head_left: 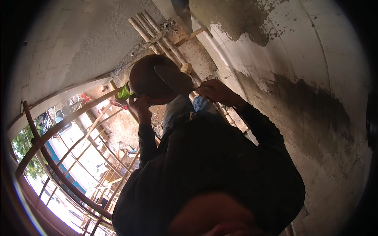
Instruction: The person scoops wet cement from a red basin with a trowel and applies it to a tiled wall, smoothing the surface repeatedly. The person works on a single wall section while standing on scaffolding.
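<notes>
My left hand (pixel 141 107) grips the near left rim of a dark round pan (pixel 146 78), which hangs in front of my body. In my right hand (pixel 215 92) is a trowel (pixel 173 80); its pointed blade reaches left across the pan's right part. The pan's contents are too dark to make out. Just left of my left hand are a bright green thing (pixel 124 93) and a red one (pixel 120 104), their kind unclear.
Bamboo poles (pixel 165 43), bound with rope (pixel 186 69), run beneath and ahead of me. A wall with wet, dark plaster patches (pixel 307 106) rises at right; another wall (pixel 94 43) stands far left. Pole scaffolding (pixel 75 118) borders a drop to the ground at left.
</notes>
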Tool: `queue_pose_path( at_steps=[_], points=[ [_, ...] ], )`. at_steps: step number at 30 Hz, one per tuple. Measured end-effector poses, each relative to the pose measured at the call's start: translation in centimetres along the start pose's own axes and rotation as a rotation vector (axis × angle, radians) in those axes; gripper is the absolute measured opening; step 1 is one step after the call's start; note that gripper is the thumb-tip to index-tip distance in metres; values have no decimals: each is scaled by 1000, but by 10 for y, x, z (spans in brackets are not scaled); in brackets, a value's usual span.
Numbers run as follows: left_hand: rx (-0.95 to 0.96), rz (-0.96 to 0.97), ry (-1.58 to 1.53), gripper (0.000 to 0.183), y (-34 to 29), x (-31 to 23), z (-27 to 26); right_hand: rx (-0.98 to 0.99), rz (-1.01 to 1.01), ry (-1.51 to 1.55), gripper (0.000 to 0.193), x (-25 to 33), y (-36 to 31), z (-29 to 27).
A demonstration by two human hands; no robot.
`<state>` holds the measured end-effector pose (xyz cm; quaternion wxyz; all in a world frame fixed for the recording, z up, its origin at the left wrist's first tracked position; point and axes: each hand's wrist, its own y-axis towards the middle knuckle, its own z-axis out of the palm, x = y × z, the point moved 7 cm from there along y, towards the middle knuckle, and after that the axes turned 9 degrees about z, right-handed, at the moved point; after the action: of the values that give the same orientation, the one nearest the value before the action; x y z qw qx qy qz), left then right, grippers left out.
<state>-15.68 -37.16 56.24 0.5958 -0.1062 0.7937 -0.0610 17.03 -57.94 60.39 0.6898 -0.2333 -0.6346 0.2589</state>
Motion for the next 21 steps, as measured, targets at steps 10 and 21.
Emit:
queue_pose_path(
  at_steps=[10,21],
  points=[
    [-308,30,50,28,-1,40,-122,-548,89,422,39,-123,-67,-263],
    [-283,-31,231,35,-20,-36,-18,-80,-189,-574,33,61,6,-21]
  ],
)
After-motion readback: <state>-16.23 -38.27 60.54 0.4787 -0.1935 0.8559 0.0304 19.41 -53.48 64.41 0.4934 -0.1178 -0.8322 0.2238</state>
